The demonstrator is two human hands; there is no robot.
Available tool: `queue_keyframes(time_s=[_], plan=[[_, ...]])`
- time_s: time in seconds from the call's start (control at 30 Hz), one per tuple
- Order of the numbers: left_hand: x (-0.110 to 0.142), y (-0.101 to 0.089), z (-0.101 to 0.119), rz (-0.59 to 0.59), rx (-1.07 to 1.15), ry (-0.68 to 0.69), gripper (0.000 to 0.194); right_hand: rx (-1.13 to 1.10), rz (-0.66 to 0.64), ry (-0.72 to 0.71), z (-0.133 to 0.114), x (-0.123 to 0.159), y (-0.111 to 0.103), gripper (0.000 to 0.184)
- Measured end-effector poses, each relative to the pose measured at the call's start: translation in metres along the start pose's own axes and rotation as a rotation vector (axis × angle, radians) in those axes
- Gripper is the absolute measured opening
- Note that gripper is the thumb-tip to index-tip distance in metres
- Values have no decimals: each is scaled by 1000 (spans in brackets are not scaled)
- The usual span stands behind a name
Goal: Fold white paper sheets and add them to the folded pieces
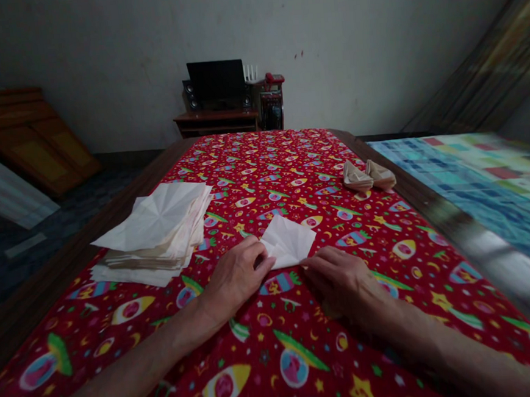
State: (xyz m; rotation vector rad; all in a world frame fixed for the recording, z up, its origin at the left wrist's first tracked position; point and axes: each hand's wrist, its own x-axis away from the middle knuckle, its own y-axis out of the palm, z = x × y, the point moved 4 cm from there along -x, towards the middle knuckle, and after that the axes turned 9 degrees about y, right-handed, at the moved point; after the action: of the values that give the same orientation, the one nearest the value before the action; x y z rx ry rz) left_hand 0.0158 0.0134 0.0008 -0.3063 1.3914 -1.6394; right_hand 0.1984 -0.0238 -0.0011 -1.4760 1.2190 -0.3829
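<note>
A small creased white sheet of paper (pixel 289 240), partly folded along its near edge, lies on the red patterned tablecloth in front of me. My left hand (pixel 242 262) pinches its left corner between thumb and curled fingers. At the opposite corner, my right hand (pixel 337 272) has its fingers pressed together on the paper's near edge; the palm side is hidden. To the left sits a stack of creased paper sheets (pixel 157 222), uneven at its edges. Farther off on the right, two folded paper shapes (pixel 368 176) stand side by side.
The tablecloth (pixel 296 367) covers a long dark-edged table. Beyond its far end are a monitor (pixel 216 81) and a red telephone (pixel 274 78) against the wall. A wooden cabinet (pixel 25 135) stands at left. On the right lies a bed with a blue patterned cover (pixel 451 178).
</note>
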Motion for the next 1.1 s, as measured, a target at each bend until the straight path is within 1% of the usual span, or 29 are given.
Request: queue_keyframes(time_s=[0.13,0.3,0.43,0.57,0.67,0.87,1.1], plan=[[0,1,0,-19,-11,0,20,183,-56,-66,-10,6,0,23],[1,2,-1,-7,-25,19,19,294,-111,-114,-21,11,0,26],[2,4,-2,-19,-21,19,19,298,-116,-128,-22,13,0,34],[2,4,-2,-38,-10,8,19,330,-123,-83,-18,13,4,42],[2,3,-2,-38,2,5,19,354,-145,-51,-18,12,5,43],[2,3,0,-52,20,-11,20,374,-177,-75,-25,10,2,44],[1,1,-1,-49,33,-19,21,358,-206,-40,-21,11,5,42]])
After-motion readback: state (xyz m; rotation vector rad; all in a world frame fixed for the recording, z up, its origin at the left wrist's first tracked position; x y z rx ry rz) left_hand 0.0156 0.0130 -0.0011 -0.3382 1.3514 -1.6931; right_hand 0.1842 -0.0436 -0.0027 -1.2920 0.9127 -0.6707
